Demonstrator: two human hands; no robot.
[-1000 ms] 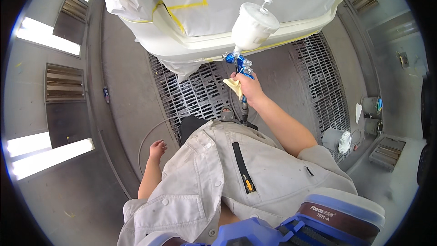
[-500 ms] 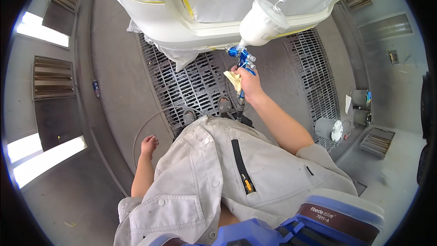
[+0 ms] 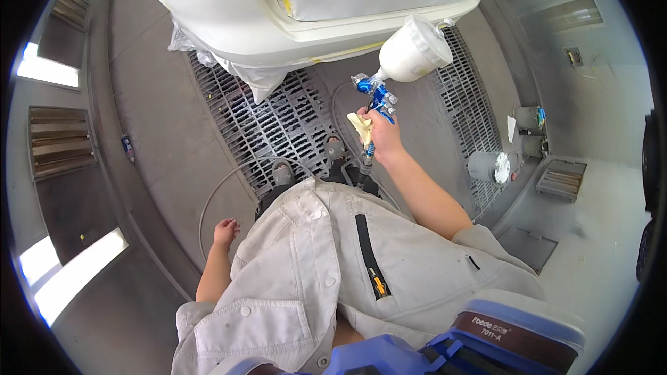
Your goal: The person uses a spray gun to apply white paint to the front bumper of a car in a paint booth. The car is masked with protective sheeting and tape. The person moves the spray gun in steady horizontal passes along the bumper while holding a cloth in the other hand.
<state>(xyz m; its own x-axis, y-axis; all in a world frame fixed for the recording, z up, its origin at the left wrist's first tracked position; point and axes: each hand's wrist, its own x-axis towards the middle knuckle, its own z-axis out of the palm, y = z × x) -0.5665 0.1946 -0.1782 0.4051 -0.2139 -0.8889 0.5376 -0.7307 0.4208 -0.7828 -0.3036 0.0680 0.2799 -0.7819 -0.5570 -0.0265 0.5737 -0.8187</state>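
My right hand (image 3: 383,137) is wrapped round the grip of a blue spray gun (image 3: 375,94). A white paint cup (image 3: 415,48) sits on top of the gun, tilted to the right. Pinned against the grip by the same hand is a crumpled pale yellow cloth or paper (image 3: 360,126). From the handle's lower end an air hose (image 3: 240,172) loops down and left across the floor. Ahead stands a white car bumper (image 3: 278,38) with masking sheet and yellow tape above it; the gun is a short way off it. My left hand (image 3: 226,231) hangs at my left side, fingers loosely curled, nothing visible in them.
Floor grates (image 3: 257,121) lie under the car and by my feet. At the right wall stand a white bucket (image 3: 488,167) and a grey container (image 3: 529,118). A small bottle or can (image 3: 128,148) lies on the left floor. A blue respirator (image 3: 389,354) shows at the bottom.
The view has shifted, so the car body sits further left and the bucket at right higher. The spray gun has moved slightly right and down, away from the bumper. Both hands keep their grips.
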